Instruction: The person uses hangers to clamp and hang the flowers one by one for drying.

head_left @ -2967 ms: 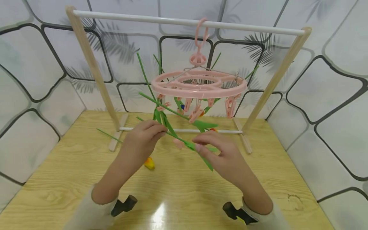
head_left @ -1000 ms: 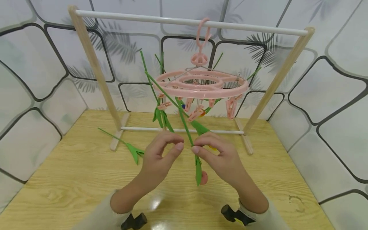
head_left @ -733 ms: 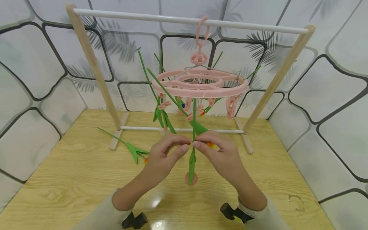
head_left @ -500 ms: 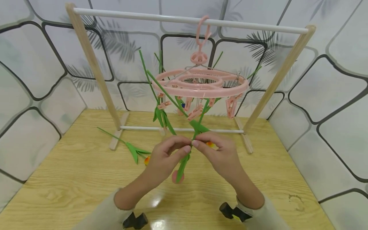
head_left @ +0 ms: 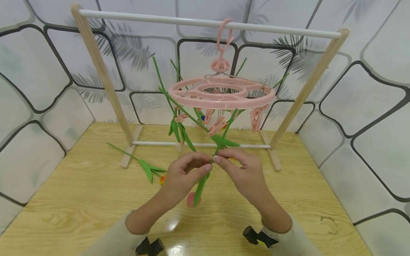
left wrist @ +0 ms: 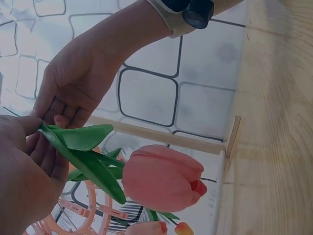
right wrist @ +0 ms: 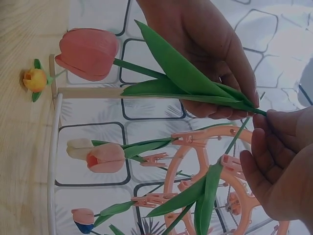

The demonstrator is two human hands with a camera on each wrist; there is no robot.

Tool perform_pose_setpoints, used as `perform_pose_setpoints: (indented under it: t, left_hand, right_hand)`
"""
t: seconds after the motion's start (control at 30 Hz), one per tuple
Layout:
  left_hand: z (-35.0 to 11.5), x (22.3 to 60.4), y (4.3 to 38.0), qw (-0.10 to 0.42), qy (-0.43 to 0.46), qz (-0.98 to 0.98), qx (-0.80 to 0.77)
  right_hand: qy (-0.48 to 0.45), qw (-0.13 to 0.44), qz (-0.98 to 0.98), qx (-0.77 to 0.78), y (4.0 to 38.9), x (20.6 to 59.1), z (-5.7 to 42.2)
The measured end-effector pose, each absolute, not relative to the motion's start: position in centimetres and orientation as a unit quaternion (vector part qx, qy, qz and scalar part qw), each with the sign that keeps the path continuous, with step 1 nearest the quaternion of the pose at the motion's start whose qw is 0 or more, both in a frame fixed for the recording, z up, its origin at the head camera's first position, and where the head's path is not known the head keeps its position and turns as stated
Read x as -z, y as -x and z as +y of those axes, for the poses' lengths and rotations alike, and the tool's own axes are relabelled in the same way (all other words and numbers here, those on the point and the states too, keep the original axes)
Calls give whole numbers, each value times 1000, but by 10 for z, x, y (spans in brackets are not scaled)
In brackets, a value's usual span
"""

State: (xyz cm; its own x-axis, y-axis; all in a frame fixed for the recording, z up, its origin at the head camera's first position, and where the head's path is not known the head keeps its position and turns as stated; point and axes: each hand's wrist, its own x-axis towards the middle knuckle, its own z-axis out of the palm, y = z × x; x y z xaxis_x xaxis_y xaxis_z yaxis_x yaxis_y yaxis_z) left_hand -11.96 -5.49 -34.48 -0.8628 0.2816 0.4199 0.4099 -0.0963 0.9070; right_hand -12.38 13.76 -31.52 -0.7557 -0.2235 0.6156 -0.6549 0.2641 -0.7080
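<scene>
A pink artificial tulip (head_left: 192, 200) hangs bloom-down and tilted between my hands, low in front of the round pink clip hanger (head_left: 221, 104). My left hand (head_left: 182, 177) pinches its green stem with thumb and fingers, just above the leaves. Right beside it, my right hand (head_left: 245, 172) pinches the same stem slightly higher, and the two hands' fingertips nearly meet. The bloom (left wrist: 161, 178) and its broad leaves (left wrist: 88, 156) show large in the left wrist view. Several pink clips (head_left: 217, 126) dangle from the hanger; tulips (right wrist: 105, 157) hang bloom-down in some of them.
The hanger hooks over the white rod (head_left: 144, 17) of a wooden-legged stand (head_left: 102, 71). On the wooden table (head_left: 80, 206), a yellow-orange tulip (head_left: 147, 168) lies left of my left hand. Patterned walls (head_left: 362, 106) close in the back and sides.
The left hand, earlier farther along the stem and then off it, has come beside the right hand and pinches the stem again. The stem's top has swung right, the bloom down and left.
</scene>
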Motion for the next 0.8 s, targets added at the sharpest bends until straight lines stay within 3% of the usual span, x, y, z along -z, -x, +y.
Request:
perform_pose_setpoints:
  t: [0.8]
  left_hand:
    - [-57, 344, 120, 104, 305, -682, 657]
  right_hand:
    - [-394, 215, -769, -455, 131, 313, 152]
